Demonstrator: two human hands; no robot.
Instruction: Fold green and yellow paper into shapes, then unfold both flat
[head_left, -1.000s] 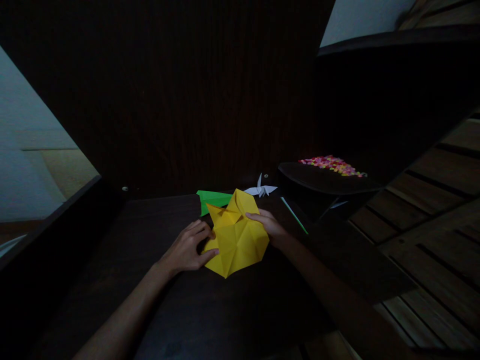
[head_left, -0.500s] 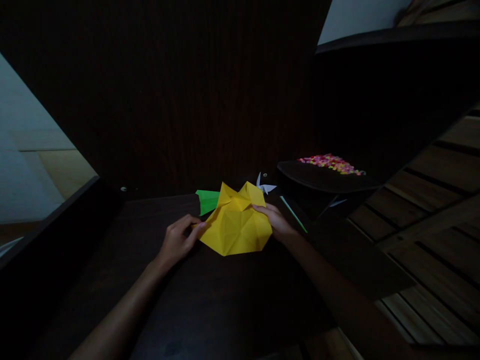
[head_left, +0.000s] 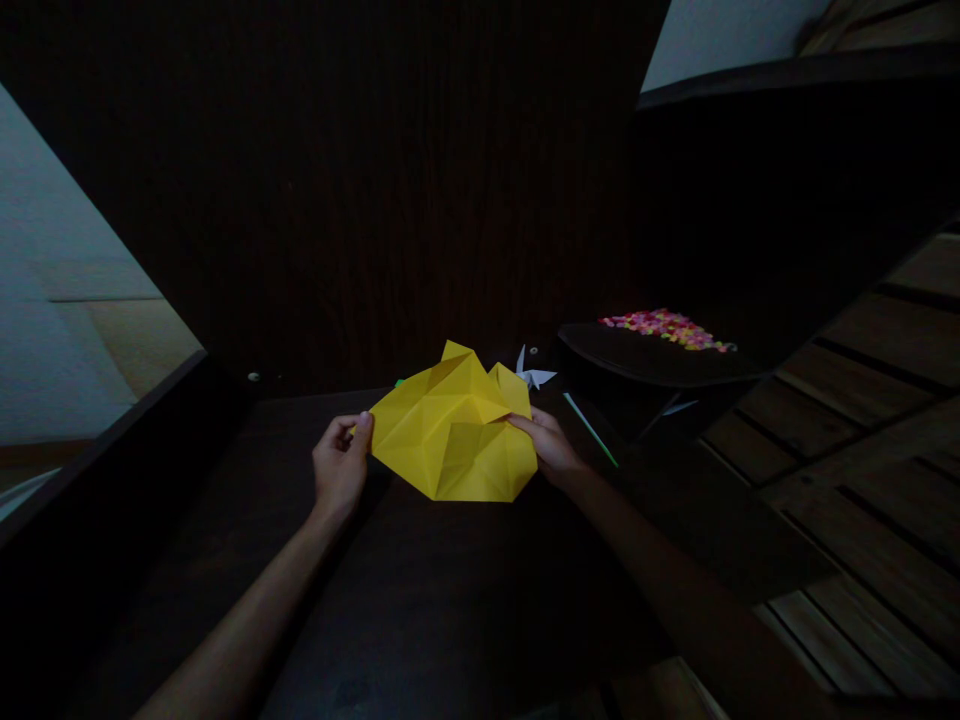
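Pinching one creased yellow sheet [head_left: 454, 435] between them, the left hand [head_left: 341, 465] and right hand [head_left: 551, 447] are each keeping a closed grip on an opposite edge, just above the table [head_left: 420, 600]. One white crane [head_left: 531, 374] is sitting beyond the right grip.

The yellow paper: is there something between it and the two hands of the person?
Nothing visible. The left hand pinches the left corner of the creased yellow paper directly, and the right hand grips its right edge. The white paper crane lies behind the paper, on the dark table, apart from both hands.
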